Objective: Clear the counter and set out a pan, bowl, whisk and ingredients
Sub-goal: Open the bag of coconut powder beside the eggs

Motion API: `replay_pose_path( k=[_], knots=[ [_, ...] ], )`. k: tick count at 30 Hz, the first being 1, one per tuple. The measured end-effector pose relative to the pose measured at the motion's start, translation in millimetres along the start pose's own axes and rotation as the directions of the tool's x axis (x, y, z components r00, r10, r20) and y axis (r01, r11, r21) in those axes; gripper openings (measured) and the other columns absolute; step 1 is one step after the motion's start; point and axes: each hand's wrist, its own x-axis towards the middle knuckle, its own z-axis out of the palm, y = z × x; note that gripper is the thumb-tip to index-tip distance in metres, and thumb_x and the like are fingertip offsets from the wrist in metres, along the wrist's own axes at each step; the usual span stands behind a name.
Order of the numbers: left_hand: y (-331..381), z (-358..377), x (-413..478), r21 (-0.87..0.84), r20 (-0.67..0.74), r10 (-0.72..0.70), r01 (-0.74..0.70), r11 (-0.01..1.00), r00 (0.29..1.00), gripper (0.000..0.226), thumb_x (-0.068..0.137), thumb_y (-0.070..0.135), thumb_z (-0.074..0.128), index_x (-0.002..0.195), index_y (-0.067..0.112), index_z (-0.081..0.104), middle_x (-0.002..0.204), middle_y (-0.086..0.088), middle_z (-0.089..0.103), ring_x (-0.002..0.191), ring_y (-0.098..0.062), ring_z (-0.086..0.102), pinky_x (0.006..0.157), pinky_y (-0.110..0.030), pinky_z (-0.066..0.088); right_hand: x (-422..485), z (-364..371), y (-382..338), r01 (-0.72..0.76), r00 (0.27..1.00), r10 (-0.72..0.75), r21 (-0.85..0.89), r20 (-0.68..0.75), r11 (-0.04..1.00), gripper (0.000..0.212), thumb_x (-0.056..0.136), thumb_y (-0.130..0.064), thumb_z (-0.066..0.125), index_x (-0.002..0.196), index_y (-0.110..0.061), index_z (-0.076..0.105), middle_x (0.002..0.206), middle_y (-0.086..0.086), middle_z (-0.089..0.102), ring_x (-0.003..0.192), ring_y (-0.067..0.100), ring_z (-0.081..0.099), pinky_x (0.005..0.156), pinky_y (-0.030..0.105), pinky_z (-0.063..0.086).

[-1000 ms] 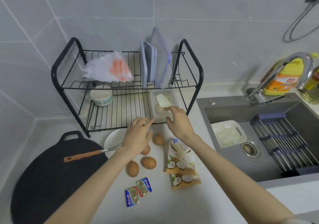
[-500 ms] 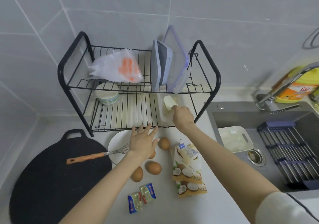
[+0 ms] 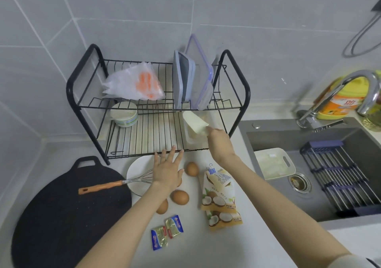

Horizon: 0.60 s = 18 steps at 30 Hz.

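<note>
With the fingers of my right hand (image 3: 219, 141) pinching a pale packet (image 3: 194, 123) by its corner over the tub (image 3: 190, 141) on the rack (image 3: 144, 135), and my left hand (image 3: 168, 169) spread flat above the eggs (image 3: 179, 197) on the counter (image 3: 195, 247), I reckon so thin a pinch could slip and drop it on them.

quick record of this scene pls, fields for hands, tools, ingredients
left hand: open, fingers spread, above bowl edge and eggs
right hand: pinches pale item in clear tub on rack lower shelf
pan: black, counter left
whisk: handle over pan, wires over bowl
eggs: three visible, right of bowl
front: two butter packets, clipped coconut bag
sink: white tray inside
</note>
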Motion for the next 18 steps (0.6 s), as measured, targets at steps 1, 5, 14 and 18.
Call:
replay_pose_path(
  k=[1, 5, 14, 18],
  knots=[
    [1, 1, -1, 0.005, 0.003, -0.001, 0.001, 1.000, 1.000, 0.063, 0.100, 0.041, 0.028, 0.151, 0.028, -0.006, 0.159, 0.000, -0.012, 0.147, -0.029, -0.003, 0.118, -0.049, -0.001, -9, -1, 3, 0.026, 0.999, -0.025, 0.041, -0.021, 0.999, 0.043, 0.075, 0.018, 0.039, 0.110, -0.001, 0.054, 0.078, 0.013, 0.051, 0.070, 0.032, 0.047, 0.056, 0.033, 0.034],
    [6, 2, 0, 0.014, 0.010, -0.016, 0.016, 1.000, 1.000, 0.065, 0.100, 0.040, 0.029, 0.151, 0.026, -0.008, 0.159, -0.002, -0.014, 0.146, -0.031, -0.006, 0.118, -0.049, -0.001, -50, -2, 21, 0.080, 0.997, -0.077, 0.242, -0.024, 0.967, 0.038, 0.086, 0.008, 0.042, 0.121, -0.004, 0.054, 0.098, 0.019, 0.060, 0.089, 0.038, 0.057, 0.079, 0.043, 0.050],
    [14, -7, 4, -0.069, -0.009, -0.027, 0.026, 0.997, 1.000, 0.059, 0.100, 0.037, 0.031, 0.152, 0.020, 0.008, 0.160, -0.004, 0.005, 0.146, -0.031, 0.005, 0.117, -0.050, 0.006, -134, 18, 88, -0.040, 0.997, 0.020, 0.296, 0.071, 0.954, 0.042, 0.095, -0.002, 0.045, 0.136, -0.012, 0.048, 0.124, 0.011, 0.057, 0.114, 0.029, 0.052, 0.096, 0.032, 0.041],
    [23, -7, 5, -0.089, -0.035, 0.013, -0.016, 0.996, 0.999, 0.060, 0.100, 0.037, 0.033, 0.152, 0.019, 0.009, 0.160, -0.004, 0.009, 0.146, -0.030, 0.009, 0.118, -0.049, 0.008, -160, 29, 112, -0.168, 0.982, 0.140, 0.248, 0.126, 0.954, 0.040, 0.097, -0.004, 0.044, 0.136, -0.012, 0.048, 0.130, 0.012, 0.055, 0.119, 0.030, 0.050, 0.095, 0.029, 0.037]
  ],
)
